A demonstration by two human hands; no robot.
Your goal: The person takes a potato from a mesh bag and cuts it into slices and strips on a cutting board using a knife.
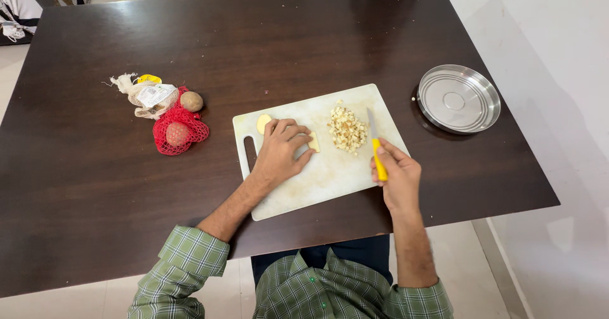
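A red net bag lies on the dark brown counter, at about 9 o'clock from the white cutting board and well apart from it. The bag's top end is a bunched cream bit with a small white paper tag and a little yellow tag at about 11 o'clock from the red part. One brown potato sits just at the bag's open end, and another round one shows through the red net. The left hand lies flat on the board with its fingers curled down over a pale piece of potato, holding it in place; only an edge of the piece peeks out at 3 o'clock from the fingers. A round pale slice lies on the board at about 11 o'clock from that hand, just beside it. The right hand has its grip closed around the yellow handle of a knife, and the blade points toward 12 o'clock. A heap of small cut cubes sits between the two hands, just beside the blade. A shiny round steel plate stands on the counter at about 2 o'clock from the board, apart from it. Nothing lies between the hands and the cubes.
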